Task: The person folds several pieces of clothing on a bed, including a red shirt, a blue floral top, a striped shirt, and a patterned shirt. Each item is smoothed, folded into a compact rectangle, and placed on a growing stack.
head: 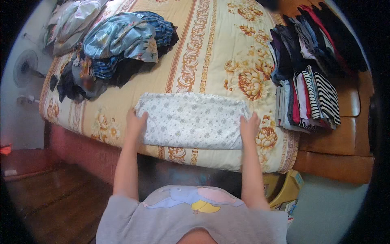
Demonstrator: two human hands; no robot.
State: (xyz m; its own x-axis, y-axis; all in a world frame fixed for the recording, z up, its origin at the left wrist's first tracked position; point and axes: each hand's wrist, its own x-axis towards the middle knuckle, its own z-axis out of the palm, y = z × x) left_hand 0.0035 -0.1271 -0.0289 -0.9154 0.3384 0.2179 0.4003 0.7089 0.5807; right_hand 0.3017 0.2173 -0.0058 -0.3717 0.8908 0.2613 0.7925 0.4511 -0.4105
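A white cloth with a small grey print lies folded into a wide rectangle at the near edge of the bed. My left hand grips its left end, with the thumb on top. At the opposite end, my right hand holds the cloth the same way; the fingertips of both hands are partly hidden. Beneath it spreads a cream and tan floral bedspread.
A loose heap of clothes lies at the left, with pale fabric behind it. To the right stand folded striped and plain garments and folded dark trousers, beside a wooden headboard. A fan is at the far left.
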